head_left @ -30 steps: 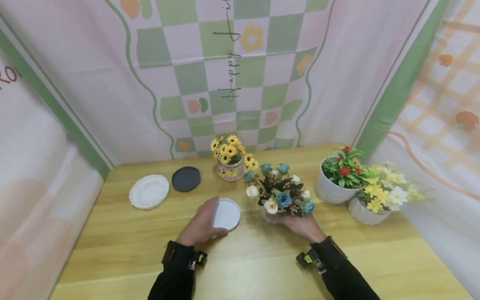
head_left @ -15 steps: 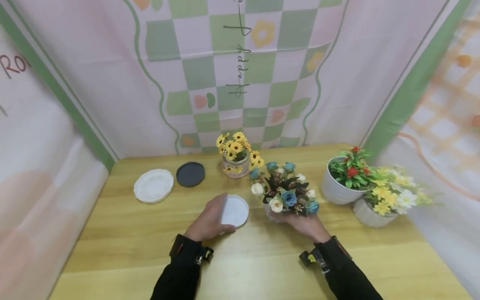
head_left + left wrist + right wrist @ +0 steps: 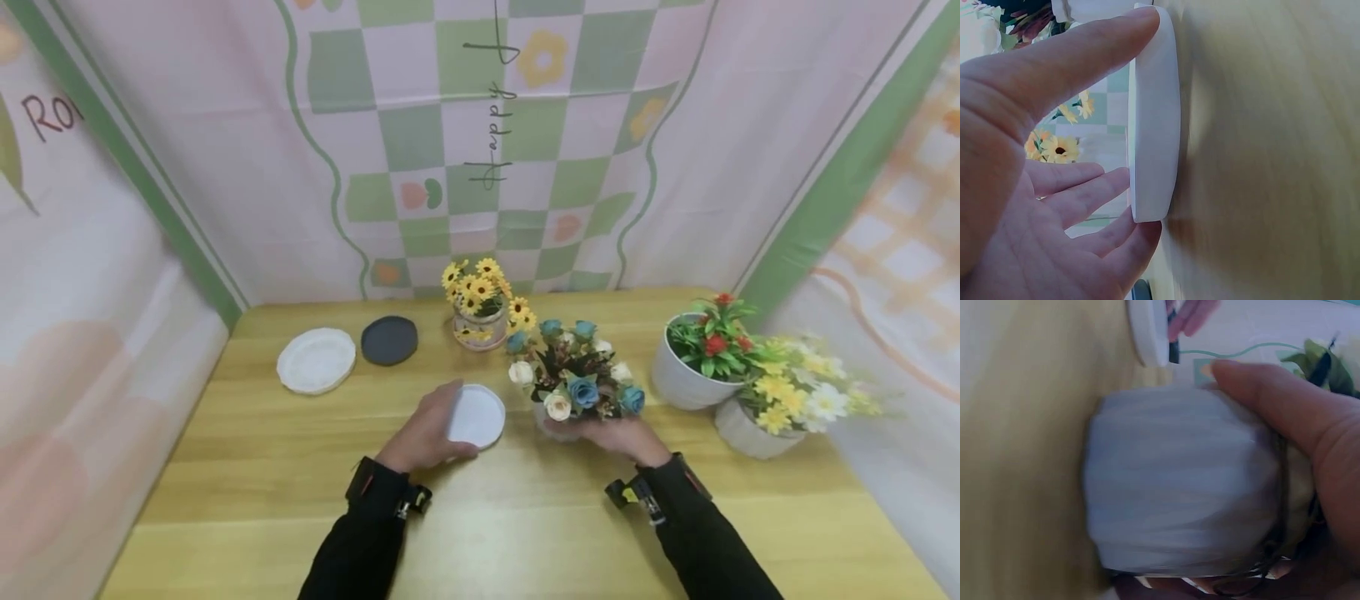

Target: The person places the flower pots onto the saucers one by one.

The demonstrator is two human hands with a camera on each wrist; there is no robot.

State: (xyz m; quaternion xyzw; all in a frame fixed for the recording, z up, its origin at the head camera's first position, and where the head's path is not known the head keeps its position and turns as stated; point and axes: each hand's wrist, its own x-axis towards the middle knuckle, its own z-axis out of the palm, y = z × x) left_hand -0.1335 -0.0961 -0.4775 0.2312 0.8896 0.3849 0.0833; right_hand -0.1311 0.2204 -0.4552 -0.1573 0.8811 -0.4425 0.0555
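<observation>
My left hand holds a small round white saucer by its left and near edges. In the left wrist view the thumb and fingertips lie on opposite sides of the saucer's rim, close over the tabletop. My right hand grips a pot of artificial blue and cream roses, just right of the saucer. The right wrist view shows the thumb along one side of the whitish pot, with fingers partly hidden on the other side. A dark cord circles the pot near its top.
Behind stand a white scalloped plate, a dark grey saucer and a pot of yellow daisies. To the right are a white pot with red flowers and a pot of yellow and white flowers. Printed curtains surround the table.
The head view has shifted slightly, so the whole scene sits further right. Both hands keep their holds, with the saucer and rose pot staying about where they were on the table.
</observation>
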